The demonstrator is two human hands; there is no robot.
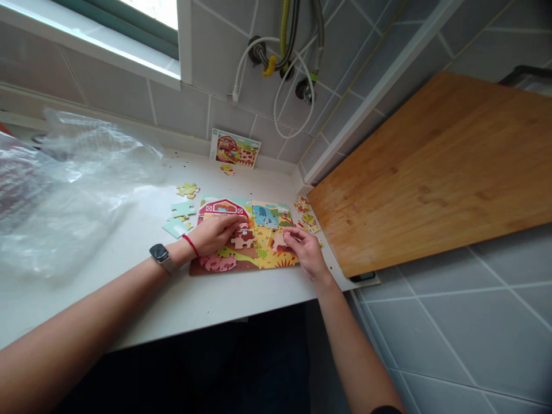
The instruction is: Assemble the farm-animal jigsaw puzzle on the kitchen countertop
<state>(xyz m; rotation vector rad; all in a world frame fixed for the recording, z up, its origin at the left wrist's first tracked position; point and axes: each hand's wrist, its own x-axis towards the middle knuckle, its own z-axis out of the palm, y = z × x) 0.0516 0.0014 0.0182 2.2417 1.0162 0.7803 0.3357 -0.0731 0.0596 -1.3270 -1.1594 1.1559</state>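
A colourful farm-scene jigsaw puzzle (263, 261) lies flat on the white counter, with a red barn at its upper left. My left hand (218, 233) rests over its left half, fingers closed and pointing right. Just below those fingertips is a brown-and-white puzzle piece (244, 240) with knobbed edges; whether they grip anything is hidden. Over the puzzle's right side, my right hand (305, 248) pinches a small puzzle piece (279, 240) between thumb and fingers, low against the board. A smartwatch (159, 252) and a red cord are on my left wrist.
Loose green and pale-blue pieces (183, 208) lie left of the puzzle; more pieces (308, 218) sit at its right. A picture card (235, 148) leans on the tiled wall. Clear plastic wrapping (77, 190) covers the counter's left. A wooden board (431, 172) stands close on the right.
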